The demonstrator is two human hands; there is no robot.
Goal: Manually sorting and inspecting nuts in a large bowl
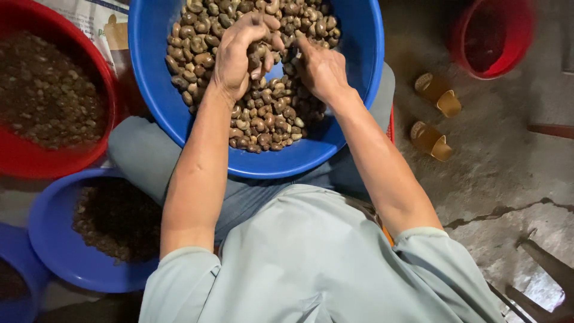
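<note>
Left hand (236, 57) is cupped around a clutch of brown nuts (263, 119) above the blue basin (149, 90) on the person's lap; right hand (320, 69) rests half-curled in the pile, grip unclear. The sorting likely goes best with small handfuls kept low over the basin, so nothing spills toward the red tub (18, 158) alongside.

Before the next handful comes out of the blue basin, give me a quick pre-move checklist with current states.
1. Left hand closed on nuts: ok.
2. Right hand in the pile, grip on anything: cannot tell.
3. Blue basin seated on the lap, level: ok.
4. Nuts inside the rim, none spilled: ok.
5. Red basin and smaller blue basin at the left side: ok.
6. Tool in either hand: cannot tell.
</note>
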